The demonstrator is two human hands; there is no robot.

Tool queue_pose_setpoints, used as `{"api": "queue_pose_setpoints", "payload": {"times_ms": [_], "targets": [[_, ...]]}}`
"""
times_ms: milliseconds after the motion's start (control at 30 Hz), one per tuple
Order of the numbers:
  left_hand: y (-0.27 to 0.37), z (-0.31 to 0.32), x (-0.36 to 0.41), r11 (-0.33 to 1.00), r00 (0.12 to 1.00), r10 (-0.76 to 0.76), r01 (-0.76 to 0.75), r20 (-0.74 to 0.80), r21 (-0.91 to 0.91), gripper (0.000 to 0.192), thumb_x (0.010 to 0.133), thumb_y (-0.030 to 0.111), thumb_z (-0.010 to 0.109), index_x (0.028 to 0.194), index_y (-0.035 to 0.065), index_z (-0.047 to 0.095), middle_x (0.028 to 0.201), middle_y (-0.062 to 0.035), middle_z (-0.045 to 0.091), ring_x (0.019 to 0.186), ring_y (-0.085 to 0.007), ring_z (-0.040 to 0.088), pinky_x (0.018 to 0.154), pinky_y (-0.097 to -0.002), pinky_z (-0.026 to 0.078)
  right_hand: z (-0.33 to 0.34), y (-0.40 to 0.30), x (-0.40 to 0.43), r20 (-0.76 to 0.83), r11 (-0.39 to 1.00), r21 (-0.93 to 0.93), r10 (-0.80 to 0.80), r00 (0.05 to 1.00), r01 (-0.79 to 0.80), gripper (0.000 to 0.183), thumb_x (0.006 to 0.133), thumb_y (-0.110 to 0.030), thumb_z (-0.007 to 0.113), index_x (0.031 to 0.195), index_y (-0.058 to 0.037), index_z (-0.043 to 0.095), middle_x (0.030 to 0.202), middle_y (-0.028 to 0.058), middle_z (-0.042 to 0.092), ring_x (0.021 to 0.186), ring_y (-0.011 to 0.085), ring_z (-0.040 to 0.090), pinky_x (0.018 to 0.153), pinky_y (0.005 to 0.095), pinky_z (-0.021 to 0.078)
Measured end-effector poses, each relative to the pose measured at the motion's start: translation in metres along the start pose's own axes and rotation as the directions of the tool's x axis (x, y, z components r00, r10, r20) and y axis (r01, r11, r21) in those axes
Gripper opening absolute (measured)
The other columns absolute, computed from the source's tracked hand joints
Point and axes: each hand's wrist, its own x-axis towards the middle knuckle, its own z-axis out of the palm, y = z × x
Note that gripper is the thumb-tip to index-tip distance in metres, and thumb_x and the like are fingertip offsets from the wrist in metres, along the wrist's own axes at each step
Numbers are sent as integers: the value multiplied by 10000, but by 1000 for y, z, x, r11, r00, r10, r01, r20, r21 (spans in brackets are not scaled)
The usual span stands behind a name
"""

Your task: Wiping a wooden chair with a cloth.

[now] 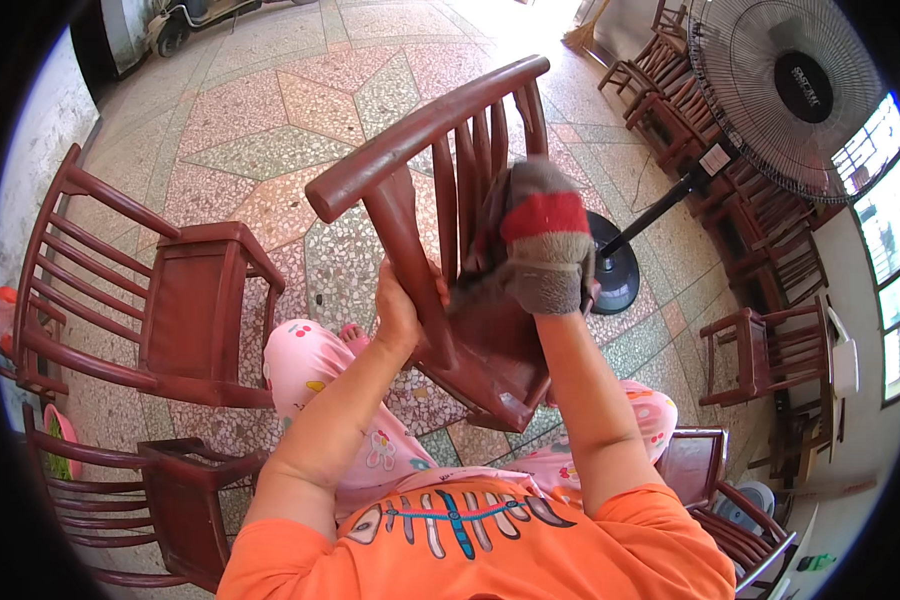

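A wooden chair [499, 352] with a glossy red-brown finish stands tilted between my knees, its thick top rail [427, 135] slanting up to the right. My left hand [401, 304] is wrapped around the near side post [405, 255] of its backrest. On my right hand [547, 247] is a knitted grey glove with a red band. That hand is blurred and lies over the slats and the seat's far side. A dark cloth [487, 221] bunches at its fingers, partly hidden by the glove.
Similar wooden chairs stand at my left [195, 300], lower left [187, 495] and right [750, 352]. A black pedestal fan [802, 86] rises at upper right, its round base [615, 270] just beyond my right hand. More chairs [667, 127] line the right wall. The floor is patterned terrazzo [270, 157].
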Motion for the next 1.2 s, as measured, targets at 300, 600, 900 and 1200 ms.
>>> {"api": "queue_pose_setpoints", "payload": {"times_ms": [300, 600, 900, 1200], "targets": [[-58, -75, 19, 981, 979, 187, -182, 77, -67, 469, 985, 352, 408, 1301, 10, 463, 1214, -168, 551, 1090, -264, 540, 931, -418, 452, -78, -133, 72, -418, 965, 173, -109, 902, 197, 192, 851, -274, 536, 938, -154, 658, 998, 63, 652, 1000, 203, 603, 947, 400, 446], [-2, -25, -4, 996, 993, 66, -72, 102, 49, 405, 988, 340, 307, 950, -3, 520, 665, -140, 564, 557, -233, 539, 549, -349, 452, -124, -99, 123, -750, 765, 297, -182, 635, 571, 242, 885, -318, 523, 810, -145, 674, 928, 50, 676, 882, 223, 652, 936, 442, 460], [6, -13, -6, 997, 999, -15, 19, -45, 76, 430, 955, 334, 265, 777, 22, 501, 608, -127, 530, 548, -245, 537, 553, -346, 459, -190, -6, 135, -227, 903, 55, -405, 886, 427, 211, 771, -212, 596, 888, -69, 699, 953, 123, 663, 981, 292, 642, 839, 429, 520], [11, -7, -10, 987, 1000, -12, 16, -29, 158, 436, 952, 326, 292, 760, 5, 517, 593, -130, 539, 547, -222, 543, 545, -318, 448, -135, 42, 209, -218, 958, -128, -281, 935, 258, 237, 784, -172, 562, 915, -55, 721, 1042, 154, 667, 980, 291, 645, 840, 391, 520]]}}
